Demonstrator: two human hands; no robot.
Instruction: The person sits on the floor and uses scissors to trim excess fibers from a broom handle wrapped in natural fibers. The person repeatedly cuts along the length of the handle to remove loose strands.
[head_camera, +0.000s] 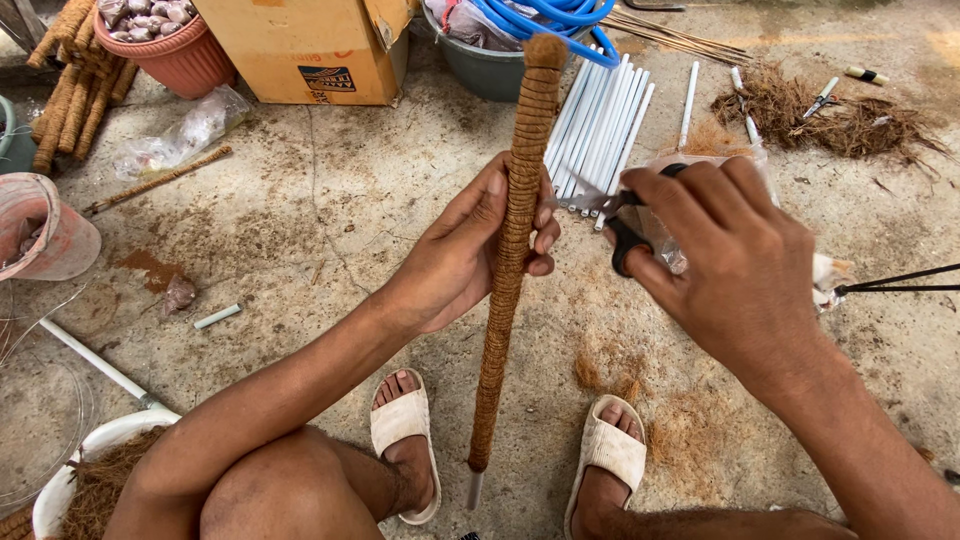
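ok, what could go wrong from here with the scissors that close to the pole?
1. The scissors in the right hand point toward the left hand; its fingertips lie close and could get nicked.
2. The left hand's grip sits high on the fibre-wrapped pole; its bare lower end hangs between the sandalled feet and might swing or slip.

Bare concrete floor (330, 220) lies open left of the left hand (470, 250), between it and the cardboard box (300, 50). Ahead, the bundle of white tubes (600, 130) and grey tub (480, 65) block the way. The upright fibre-wrapped pole (510, 260) divides the gap between left hand and right hand (730, 260). Right of the right hand: loose coir pile (830, 120), black rods (895, 283). Below: two sandalled feet (405, 440)
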